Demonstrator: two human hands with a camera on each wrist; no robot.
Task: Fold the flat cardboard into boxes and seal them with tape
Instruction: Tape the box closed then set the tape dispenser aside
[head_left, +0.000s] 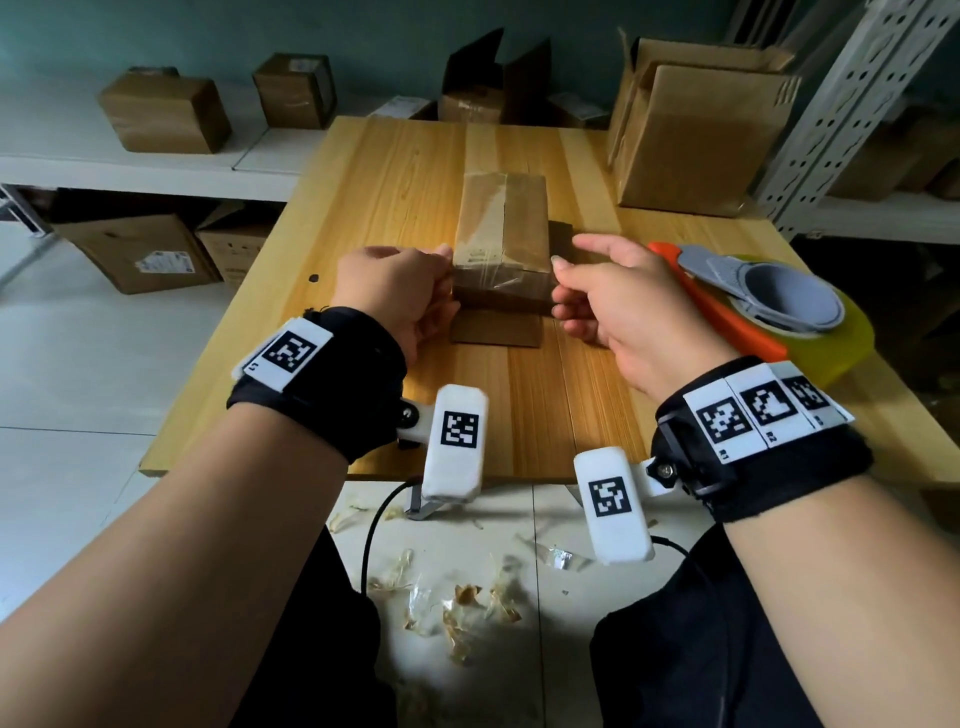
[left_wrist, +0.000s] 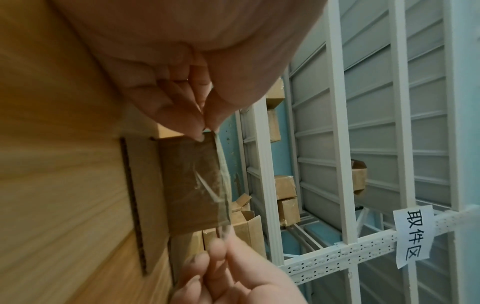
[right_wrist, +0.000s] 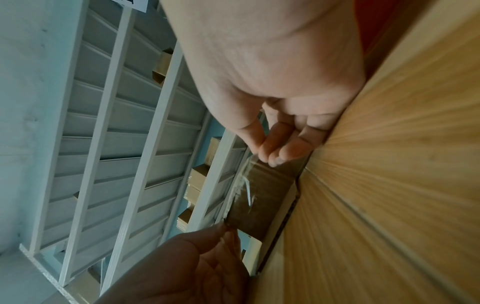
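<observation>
A small cardboard box (head_left: 498, 223) lies in the middle of the wooden table (head_left: 374, 208), with clear tape along its top. A strip of clear tape (head_left: 496, 278) runs across its near end, wrinkled in the left wrist view (left_wrist: 207, 185) and the right wrist view (right_wrist: 246, 185). My left hand (head_left: 410, 291) pinches the strip's left end at the box's near left corner, thumb against fingertips (left_wrist: 200, 127). My right hand (head_left: 602, 291) pinches the right end at the near right corner, between its fingertips (right_wrist: 272, 158). A loose flap (head_left: 496, 332) lies flat on the table below the box.
A tape dispenser (head_left: 769, 301) with an orange handle and a yellow roll lies right of my right hand. A large open carton (head_left: 696, 135) stands at the table's back right. Boxes sit on the white shelf (head_left: 156, 166) to the left. Tape scraps litter the floor (head_left: 457, 613).
</observation>
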